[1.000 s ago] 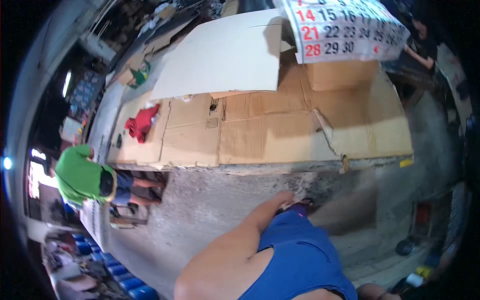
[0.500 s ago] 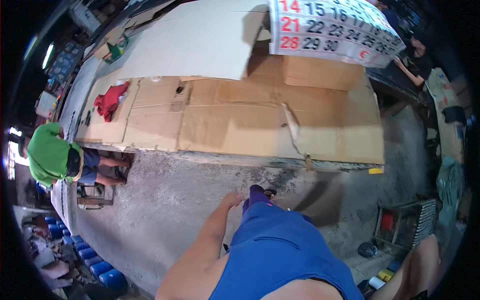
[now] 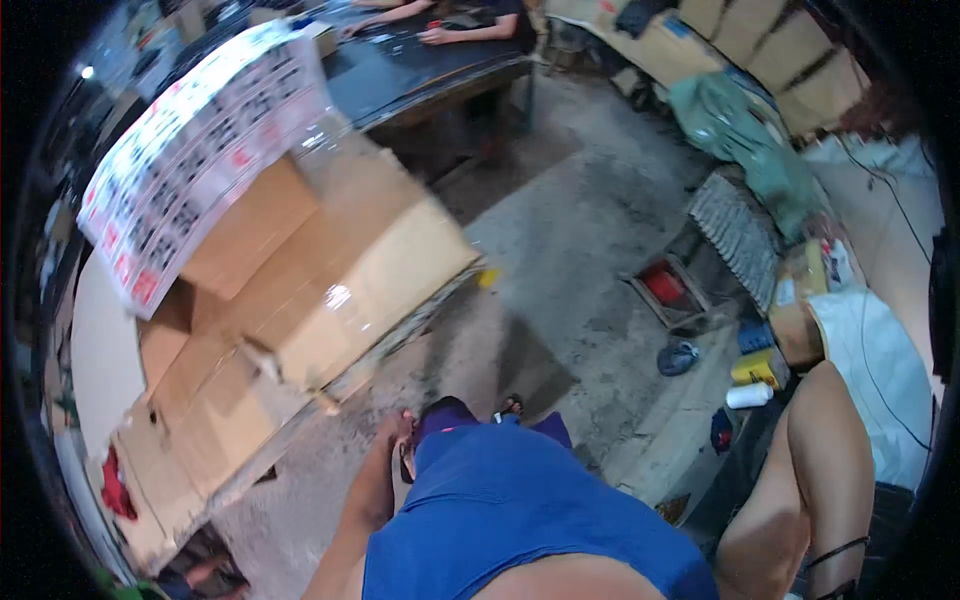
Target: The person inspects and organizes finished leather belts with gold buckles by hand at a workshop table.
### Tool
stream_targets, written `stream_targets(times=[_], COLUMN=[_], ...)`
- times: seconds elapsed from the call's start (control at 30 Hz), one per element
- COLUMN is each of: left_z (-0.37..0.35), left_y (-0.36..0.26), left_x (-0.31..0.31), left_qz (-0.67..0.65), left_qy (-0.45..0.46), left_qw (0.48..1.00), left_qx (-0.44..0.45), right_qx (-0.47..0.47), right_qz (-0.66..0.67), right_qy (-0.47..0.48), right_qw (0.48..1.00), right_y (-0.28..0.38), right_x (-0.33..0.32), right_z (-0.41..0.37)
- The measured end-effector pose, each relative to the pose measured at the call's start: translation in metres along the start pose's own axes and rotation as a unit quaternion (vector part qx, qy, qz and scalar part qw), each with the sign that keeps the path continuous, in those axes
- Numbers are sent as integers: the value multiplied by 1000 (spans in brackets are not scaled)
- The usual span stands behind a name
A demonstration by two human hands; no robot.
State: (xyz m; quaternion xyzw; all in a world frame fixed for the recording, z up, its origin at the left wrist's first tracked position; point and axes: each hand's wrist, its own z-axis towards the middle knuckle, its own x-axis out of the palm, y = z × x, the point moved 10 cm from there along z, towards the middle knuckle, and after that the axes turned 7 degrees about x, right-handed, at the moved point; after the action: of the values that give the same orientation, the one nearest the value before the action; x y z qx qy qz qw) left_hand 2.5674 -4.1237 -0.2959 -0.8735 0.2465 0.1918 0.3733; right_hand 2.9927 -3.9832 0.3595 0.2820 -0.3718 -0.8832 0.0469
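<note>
My left hand [image 3: 398,428] hangs low beside my thigh, close to the blue apron [image 3: 500,500] I wear over purple trousers [image 3: 448,414]. Its fingers are slightly blurred and loosely apart, and nothing shows in them. The near edge of the cardboard-covered table [image 3: 350,330] lies ahead and to the left of this hand. On the right, my right arm [image 3: 825,430] is bent with its elbow up and a dark band at the wrist; the hand itself is outside the frame.
A calendar sheet [image 3: 215,150] hangs over the table beside a cardboard box [image 3: 250,230]. A person's hand [image 3: 437,36] rests at a dark table [image 3: 400,80] behind. A metal frame with a red thing [image 3: 664,285], a dark bundle [image 3: 678,358] and a white bottle [image 3: 749,396] are at right.
My view has swung to the right, so the table and calendar have shifted left and tilted. The person in green has nearly left view. My left hand still hangs at my side.
</note>
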Motion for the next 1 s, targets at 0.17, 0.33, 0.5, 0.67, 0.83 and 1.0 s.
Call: stream_targets(times=[0.17,0.33,0.5,0.67,0.83,1.0], left_z=[48,105,160,243,352,478], left_y=[-228,-315,-360,-453,-507,-502], left_x=[4,68,94,70,19,3], left_qz=[-44,-7,171,146,172,98], left_qy=[11,119,281,342,293,260], left_qw=[981,938,894,876,901,918], left_qx=[191,326,304,306,269,284], right_qx=[51,113,175,252,333,387], right_qz=[-86,-153,-182,-205,-208,-200], right_qy=[-55,-92,-98,-118,-151,-181], right_qw=[993,977,963,938,907,882], right_y=[-43,-95,-157,-216,-273,-335], right_x=[-83,-137,-157,-167,-171,-182], right_z=[-5,-9,3,28,44,59])
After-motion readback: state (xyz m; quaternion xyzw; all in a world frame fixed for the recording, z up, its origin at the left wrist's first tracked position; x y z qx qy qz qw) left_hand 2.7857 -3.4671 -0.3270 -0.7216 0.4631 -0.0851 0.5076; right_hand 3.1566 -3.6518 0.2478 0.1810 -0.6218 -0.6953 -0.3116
